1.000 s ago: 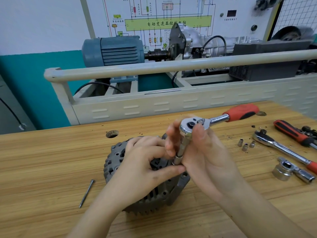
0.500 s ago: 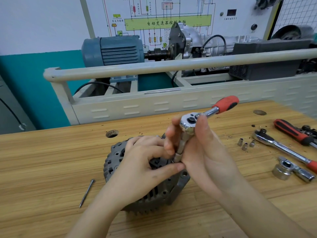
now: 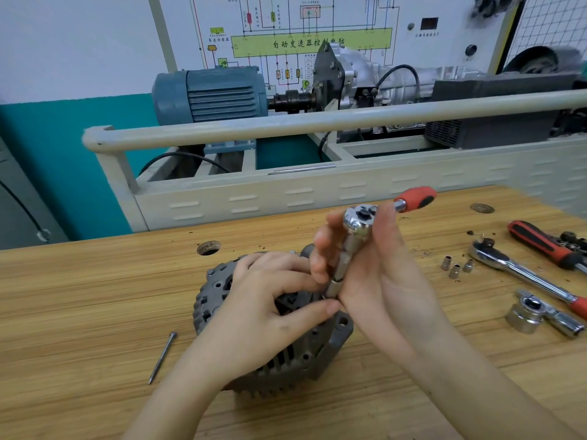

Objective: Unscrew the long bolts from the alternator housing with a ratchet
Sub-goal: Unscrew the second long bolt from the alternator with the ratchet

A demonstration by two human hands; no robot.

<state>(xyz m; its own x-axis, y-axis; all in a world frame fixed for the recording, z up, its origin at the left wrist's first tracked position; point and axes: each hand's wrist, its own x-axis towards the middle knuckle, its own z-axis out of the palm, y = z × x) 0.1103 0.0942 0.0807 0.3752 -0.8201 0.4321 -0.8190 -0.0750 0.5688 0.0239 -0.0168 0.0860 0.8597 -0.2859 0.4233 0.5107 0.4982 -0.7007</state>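
Note:
A grey finned alternator housing [image 3: 219, 296] lies on the wooden bench [image 3: 79, 312]. My left hand [image 3: 263, 306] rests on top of it, fingers curled over the housing, thumb and forefinger at the socket's lower end. A chrome ratchet [image 3: 359, 220] with a red handle [image 3: 417, 198] stands on an extension and socket [image 3: 340, 271] set down onto the housing's right side. My right hand [image 3: 378, 271] grips the extension just under the ratchet head. One long bolt [image 3: 162, 357] lies loose on the bench to the left.
To the right lie several small sockets [image 3: 455, 268], a second ratchet [image 3: 521, 274], a red and black handled tool [image 3: 540, 242] and a large socket on an adapter [image 3: 536, 312]. A railed training rig [image 3: 317, 122] with a blue motor [image 3: 209, 93] stands behind the bench.
The ratchet's red handle has swung away from me and to the left, about the socket. Both hands have stayed where they were.

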